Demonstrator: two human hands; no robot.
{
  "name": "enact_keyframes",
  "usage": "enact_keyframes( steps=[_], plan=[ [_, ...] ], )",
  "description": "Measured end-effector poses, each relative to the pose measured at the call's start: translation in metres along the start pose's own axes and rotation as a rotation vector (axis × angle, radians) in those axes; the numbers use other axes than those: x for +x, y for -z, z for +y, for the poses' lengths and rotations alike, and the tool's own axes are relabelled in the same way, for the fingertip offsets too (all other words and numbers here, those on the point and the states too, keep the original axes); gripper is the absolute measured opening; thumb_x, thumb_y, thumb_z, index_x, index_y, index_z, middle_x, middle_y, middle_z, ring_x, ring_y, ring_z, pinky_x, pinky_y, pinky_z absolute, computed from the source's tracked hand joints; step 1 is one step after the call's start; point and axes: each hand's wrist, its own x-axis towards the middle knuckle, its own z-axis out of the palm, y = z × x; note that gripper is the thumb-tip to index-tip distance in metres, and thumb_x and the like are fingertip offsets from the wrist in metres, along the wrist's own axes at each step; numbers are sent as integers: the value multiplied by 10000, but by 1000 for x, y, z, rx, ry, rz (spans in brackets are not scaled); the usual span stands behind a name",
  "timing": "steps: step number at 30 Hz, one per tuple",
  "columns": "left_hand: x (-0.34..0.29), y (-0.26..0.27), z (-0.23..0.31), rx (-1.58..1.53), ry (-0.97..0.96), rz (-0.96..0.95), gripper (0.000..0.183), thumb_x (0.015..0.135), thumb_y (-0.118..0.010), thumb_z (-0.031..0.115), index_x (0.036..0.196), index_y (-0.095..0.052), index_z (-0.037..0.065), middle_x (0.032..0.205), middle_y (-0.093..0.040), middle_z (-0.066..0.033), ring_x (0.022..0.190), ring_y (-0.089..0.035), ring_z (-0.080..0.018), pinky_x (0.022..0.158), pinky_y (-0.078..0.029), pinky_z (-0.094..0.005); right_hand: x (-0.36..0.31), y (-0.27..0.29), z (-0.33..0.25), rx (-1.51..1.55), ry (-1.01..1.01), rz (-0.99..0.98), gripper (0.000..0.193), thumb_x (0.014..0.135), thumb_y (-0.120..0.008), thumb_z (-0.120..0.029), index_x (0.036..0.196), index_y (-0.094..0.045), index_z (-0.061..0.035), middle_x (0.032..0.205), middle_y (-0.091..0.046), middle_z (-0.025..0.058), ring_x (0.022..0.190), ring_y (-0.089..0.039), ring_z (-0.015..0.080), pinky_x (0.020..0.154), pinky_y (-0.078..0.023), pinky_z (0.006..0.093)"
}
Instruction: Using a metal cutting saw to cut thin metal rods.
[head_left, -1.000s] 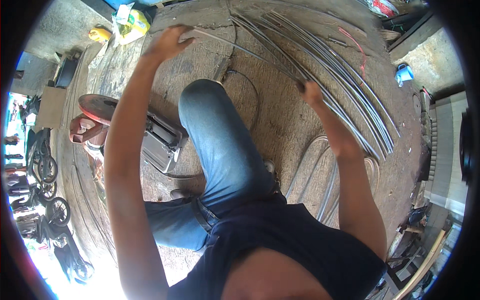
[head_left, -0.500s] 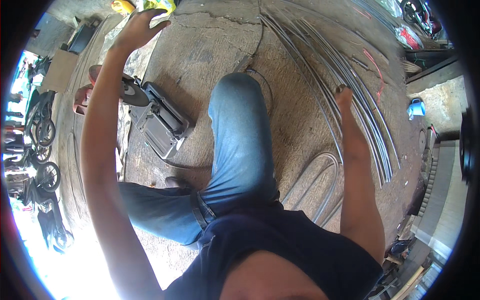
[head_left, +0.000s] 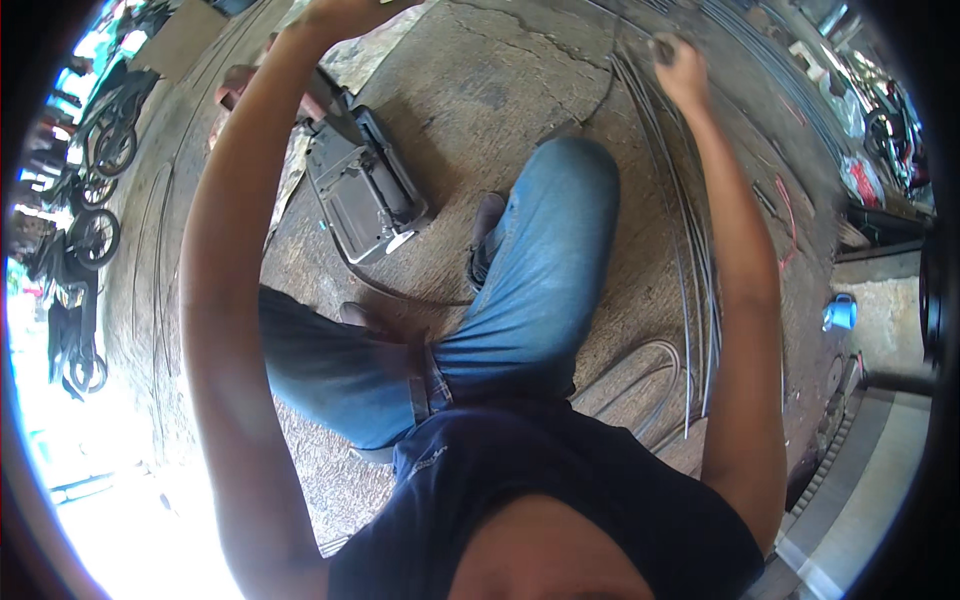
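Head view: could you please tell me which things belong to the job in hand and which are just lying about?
Likely part of the job: straight metal rods, near the right hand; perhaps the bent rods and grey-based machine.

Apparently just lying about: blue mug; red cord.

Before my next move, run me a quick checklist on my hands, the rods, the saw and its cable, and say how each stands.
1. Left hand fully in view: not ok, the top edge cuts it off.
2. Right hand gripping securely: cannot tell, it is blurred and what it holds is unclear.
3. Long rods lying on the floor: ok, they lie to the right of the raised knee.
4. Saw apart from the raised knee: ok, floor shows between them.
5. Cable clear of the raised leg: cannot tell, it passes out of sight there.
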Motion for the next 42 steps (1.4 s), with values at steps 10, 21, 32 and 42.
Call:
enact_keyframes(
  steps=[10, 21, 32, 42],
  plan=[
    [-95, 73, -41, 130, 171, 91, 472, 910, -659, 326, 1255, -602, 9, 1258, -610, -204, 1183, -562, -370, 1004, -462, -426, 112, -39, -278, 318, 585, 86, 256, 822, -683, -62, 1033, -632, 74, 988, -625, 222, 910, -627, 369, 780, -510, 427],
    [-292, 125, -56, 465, 642, 100, 559, 931, -623, 397, 1352, -529, 42, 1338, -555, -202, 1241, -521, -364, 1033, -437, -446, 103, -219, -501, 645, 751, -171, 475, 942, -592, -288, 1288, -517, 29, 1409, -429, 259, 1262, -450, 431, 1011, -436, 517],
    [-512, 62, -60, 306, 928, -56, 521, 909, -656, 358, 1337, -535, 88, 1191, -645, -196, 1082, -629, -359, 907, -515, -466, -84, -203, -642, 638, 996, -418, 407, 922, -611, -281, 1260, -599, -54, 1208, -611, 192, 1059, -624, 344, 898, -520, 433],
    [-692, -87, -142, -18, 1231, -536, 485, 907, -634, 361, 1261, -588, 32, 1225, -622, -220, 1156, -586, -364, 975, -474, -450, -256, -328, -667, 427, 767, -1307, 295, 858, -630, -185, 1112, -630, -36, 1127, -621, 193, 1014, -651, 331, 855, -550, 449]
  ],
)
